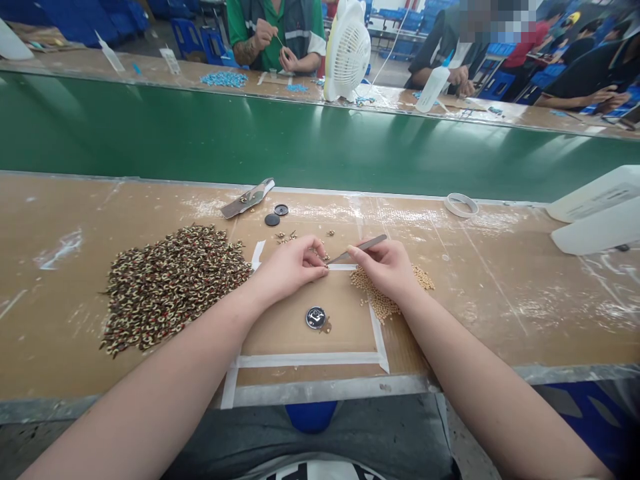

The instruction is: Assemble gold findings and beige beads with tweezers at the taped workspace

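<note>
Head view: the fingers of our left hand (293,267) are drawn into a narrow pinch, apparently on a tiny piece (327,265) too small to make out, while those of our right hand (390,267) hold slim metal tweezers (369,244) whose tip meets that pinch. We judge a slip likeliest there: an off-centre squeeze could flick the piece away. Our right hand sits against the heap of beige beads (384,307), so a careless wrist might scatter them. Between our forearms lies a round black dish (315,318) with a glossy surface; an arm brushing it could tip or smear it. Our left forearm passes just beside the pile of dark-and-cream pieces (175,287) and could drag some loose.

White tape (307,361) frames part of our brown, scuffed worktop (525,313). Plastic bottles (597,230) are off to our right. Past a green strip (150,127), a fan (347,57) stands on the opposite worktop (80,67), where other people (273,20) work, with blue stools (189,39) behind.
</note>
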A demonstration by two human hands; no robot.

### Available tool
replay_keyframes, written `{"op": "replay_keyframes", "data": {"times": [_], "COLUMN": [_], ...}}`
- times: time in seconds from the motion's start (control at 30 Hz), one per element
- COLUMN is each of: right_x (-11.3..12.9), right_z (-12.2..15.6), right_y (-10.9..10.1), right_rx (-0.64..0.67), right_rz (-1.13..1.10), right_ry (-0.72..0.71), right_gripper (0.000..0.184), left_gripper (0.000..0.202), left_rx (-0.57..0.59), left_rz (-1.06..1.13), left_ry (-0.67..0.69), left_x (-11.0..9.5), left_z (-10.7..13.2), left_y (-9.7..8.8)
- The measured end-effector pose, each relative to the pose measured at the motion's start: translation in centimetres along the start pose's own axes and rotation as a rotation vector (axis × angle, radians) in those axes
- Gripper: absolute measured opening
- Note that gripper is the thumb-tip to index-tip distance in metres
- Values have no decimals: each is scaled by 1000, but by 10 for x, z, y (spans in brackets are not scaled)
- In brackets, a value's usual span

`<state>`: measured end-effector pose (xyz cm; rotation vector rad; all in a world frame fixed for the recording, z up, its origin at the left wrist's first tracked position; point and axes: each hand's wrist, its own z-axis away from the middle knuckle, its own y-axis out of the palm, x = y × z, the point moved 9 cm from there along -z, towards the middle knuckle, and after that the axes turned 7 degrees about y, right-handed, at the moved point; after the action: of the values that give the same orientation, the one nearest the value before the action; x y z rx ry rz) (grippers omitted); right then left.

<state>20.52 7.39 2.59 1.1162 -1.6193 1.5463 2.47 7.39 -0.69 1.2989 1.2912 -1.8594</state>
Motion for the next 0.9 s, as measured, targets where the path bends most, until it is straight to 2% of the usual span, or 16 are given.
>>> {"op": "replay_keyframes", "data": {"times": [0.2,0.27,0.37,0.47,0.57,0.63,0.8,0.9], "right_x": [-13,-15,-9,5,14,16,13,6], "right_z": [-2,-2,-2,3,9,11,12,6], "right_y": [-12,-18,-19,-5,6,10,18,9], "right_rx": [-67,-98,-78,38,129,168,288,216], "right_rz": [-85,-97,-30,118,251,308,395,378], "right_ry": [71,78,18,-108,-193,-208,-195,-153], "right_gripper": [34,33,28,22,20,21,22,24], "left_gripper": [24,24,24,21,18,16,13,14], "left_rx": [17,10,-84,-159,-160,-140,-91,-103], "left_rz": [-1,-32,-216,-370,-458,-499,-506,-536], "left_ry": [-26,-22,3,-14,-44,-58,-54,-60], "left_x": [-2,-3,-7,-9,-9,-7,-5,-3], "left_z": [2,3,8,16,20,20,15,14], "left_y": [-1,-8,-37,-68,-83,-84,-71,-70]}}
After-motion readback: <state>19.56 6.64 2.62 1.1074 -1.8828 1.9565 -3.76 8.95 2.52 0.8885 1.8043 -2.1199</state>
